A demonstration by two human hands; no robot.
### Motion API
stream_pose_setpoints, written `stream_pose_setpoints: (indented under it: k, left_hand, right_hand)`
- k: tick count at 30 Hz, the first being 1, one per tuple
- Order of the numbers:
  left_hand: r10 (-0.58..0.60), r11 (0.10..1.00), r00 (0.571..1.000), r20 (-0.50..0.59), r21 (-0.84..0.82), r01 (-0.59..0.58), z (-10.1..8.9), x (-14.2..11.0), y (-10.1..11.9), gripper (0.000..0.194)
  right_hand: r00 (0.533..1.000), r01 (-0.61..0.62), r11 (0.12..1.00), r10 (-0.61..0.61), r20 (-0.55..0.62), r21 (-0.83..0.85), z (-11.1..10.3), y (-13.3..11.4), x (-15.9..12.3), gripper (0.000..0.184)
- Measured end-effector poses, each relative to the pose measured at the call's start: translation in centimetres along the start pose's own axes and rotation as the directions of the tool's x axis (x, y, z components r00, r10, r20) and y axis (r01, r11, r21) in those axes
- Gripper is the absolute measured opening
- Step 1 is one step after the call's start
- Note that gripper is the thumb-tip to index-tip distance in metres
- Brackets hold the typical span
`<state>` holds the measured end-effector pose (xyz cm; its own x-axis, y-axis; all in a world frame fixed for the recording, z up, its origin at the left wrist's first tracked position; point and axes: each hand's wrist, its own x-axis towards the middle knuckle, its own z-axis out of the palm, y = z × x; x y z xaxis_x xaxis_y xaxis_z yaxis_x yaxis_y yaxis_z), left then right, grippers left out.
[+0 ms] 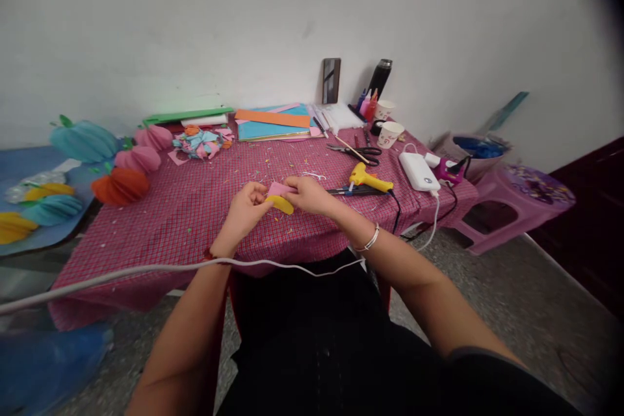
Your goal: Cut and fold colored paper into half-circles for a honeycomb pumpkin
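The left hand, fingers curled, pinches the left end of a rounded yellow piece between thumb and fingers. The right hand pinches a pink piece from its right side. The two pieces overlap, the pink lying on the far side of the yellow, above the near part of a table with a red checked cloth; whether they are joined cannot be told. Just right of the right hand lies a yellow glue gun, its nozzle toward the person. Beyond it are black-handled scissors, with a thin wooden stick across them. Farther right, a white power bank bears a plugged-in cable. At the far edge, an orange strip rests on blue sheets; to its left, a heap of crumpled paper scraps. Far left: pumpkin-shaped paper ornaments, one orange.
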<state>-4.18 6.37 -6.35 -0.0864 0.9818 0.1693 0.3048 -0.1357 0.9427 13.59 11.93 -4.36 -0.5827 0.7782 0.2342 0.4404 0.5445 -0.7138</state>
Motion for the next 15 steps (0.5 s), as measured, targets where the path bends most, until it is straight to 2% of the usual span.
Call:
stream_pose_setpoints:
  k: [5,9,12,15]
  left_hand:
    - [-0.016,0.999,0.997,0.073,-0.036,0.019,0.3,0.2,-0.3,0.017]
    - [-0.038,0.996,0.998,0.055,-0.079,0.042,0.7,0.4,-0.8,0.022]
    - [-0.043,0.996,0.998,0.041,-0.075,0.046,1.0,0.9,-1.4,0.022]
    - [-0.020,1.000,0.997,0.073,-0.021,0.022,1.2,1.5,-1.8,0.020]
  right_hand:
    - [0.999,0.015,1.000,-0.015,0.030,-0.015,-0.7,-0.4,-0.1,0.021]
    - [0.998,0.056,0.997,-0.057,0.040,0.045,-1.1,0.0,-0.4,0.025]
    - [0.999,0.037,0.999,-0.037,-0.005,-0.015,-1.1,0.7,-0.7,0.022]
    - [0.998,0.006,0.997,-0.011,-0.061,-0.082,-0.8,1.5,-0.9,0.012]
